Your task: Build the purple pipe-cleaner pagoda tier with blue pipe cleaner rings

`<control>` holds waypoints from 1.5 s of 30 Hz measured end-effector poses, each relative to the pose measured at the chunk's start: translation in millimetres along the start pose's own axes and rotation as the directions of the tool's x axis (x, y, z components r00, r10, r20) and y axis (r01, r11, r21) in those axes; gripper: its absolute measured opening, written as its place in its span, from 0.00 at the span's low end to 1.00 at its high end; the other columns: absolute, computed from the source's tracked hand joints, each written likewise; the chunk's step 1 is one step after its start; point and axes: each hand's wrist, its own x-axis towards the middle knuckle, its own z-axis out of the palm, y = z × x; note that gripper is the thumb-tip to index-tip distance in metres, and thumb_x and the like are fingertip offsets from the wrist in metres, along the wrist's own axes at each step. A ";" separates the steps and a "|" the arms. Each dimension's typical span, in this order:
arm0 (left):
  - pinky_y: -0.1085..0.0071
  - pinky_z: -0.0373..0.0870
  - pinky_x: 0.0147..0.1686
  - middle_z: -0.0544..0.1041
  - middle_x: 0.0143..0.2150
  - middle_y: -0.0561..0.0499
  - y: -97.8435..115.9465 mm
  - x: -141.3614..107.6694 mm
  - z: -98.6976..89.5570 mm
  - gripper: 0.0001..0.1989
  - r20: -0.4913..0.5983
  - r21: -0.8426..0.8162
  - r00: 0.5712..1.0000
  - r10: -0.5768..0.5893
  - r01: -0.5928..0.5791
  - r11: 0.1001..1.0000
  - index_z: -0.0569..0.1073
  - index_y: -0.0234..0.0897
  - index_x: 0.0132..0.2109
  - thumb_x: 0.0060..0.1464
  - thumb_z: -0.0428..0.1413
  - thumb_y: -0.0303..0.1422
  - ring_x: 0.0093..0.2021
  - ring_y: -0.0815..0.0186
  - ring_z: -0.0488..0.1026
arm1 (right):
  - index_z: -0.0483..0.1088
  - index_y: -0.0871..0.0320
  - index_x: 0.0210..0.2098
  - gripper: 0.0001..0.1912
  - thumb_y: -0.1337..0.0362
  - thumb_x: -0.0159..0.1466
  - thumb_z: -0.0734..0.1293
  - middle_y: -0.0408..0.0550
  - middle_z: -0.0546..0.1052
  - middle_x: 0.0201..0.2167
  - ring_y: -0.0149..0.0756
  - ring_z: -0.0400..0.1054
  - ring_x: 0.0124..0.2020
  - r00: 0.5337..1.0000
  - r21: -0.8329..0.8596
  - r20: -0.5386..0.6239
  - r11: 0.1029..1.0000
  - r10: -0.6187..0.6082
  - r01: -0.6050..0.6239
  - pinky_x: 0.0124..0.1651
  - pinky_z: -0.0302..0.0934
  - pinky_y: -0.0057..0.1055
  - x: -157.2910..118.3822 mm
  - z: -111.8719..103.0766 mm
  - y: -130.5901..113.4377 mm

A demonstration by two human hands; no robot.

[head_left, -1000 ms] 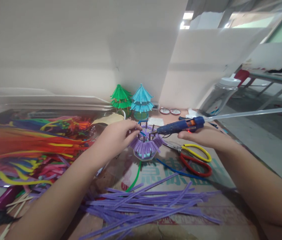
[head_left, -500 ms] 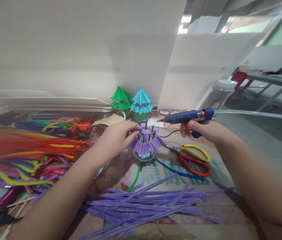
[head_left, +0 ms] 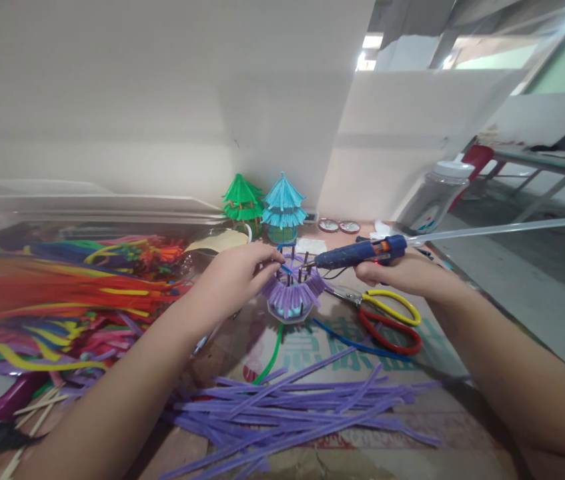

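My left hand [head_left: 252, 267] pinches a short piece of blue pipe cleaner [head_left: 286, 269] at the left side of a small purple pavilion model [head_left: 293, 297]. Dark posts stand up from the model's fringed purple roof. In my right hand [head_left: 397, 272] is a blue hot glue gun [head_left: 362, 252], fingers closed around its handle. Its nozzle points left, close to the posts on the model's right side; whether it touches them I cannot tell. A clear glue stick [head_left: 462, 231] juts from the gun's back.
Behind stand a green model [head_left: 242, 198] and a light-blue model [head_left: 283, 201]. Scissors [head_left: 389, 320] with yellow and red handles lie right of the pavilion. Purple pipe cleaners [head_left: 292, 413] spread in front, coloured bundles [head_left: 77, 287] fill the left, and a clear jar [head_left: 432, 193] stands back right.
My right hand has brought the glue gun left and slightly down, so its nozzle is now at the pavilion's posts. My left hand has stayed in place with the blue piece.
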 end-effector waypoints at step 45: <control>0.66 0.71 0.41 0.82 0.40 0.49 2.7 -0.1 -5.1 0.13 -0.039 -0.058 0.995 -0.089 0.086 0.995 0.78 0.37 0.51 0.61 0.55 0.34 0.40 0.60 0.78 | 0.78 0.58 0.32 0.28 0.41 0.65 0.60 0.53 0.79 0.31 0.36 0.70 0.31 0.987 0.372 -0.161 0.926 0.002 0.059 0.27 0.61 0.29 19.5 2.7 36.7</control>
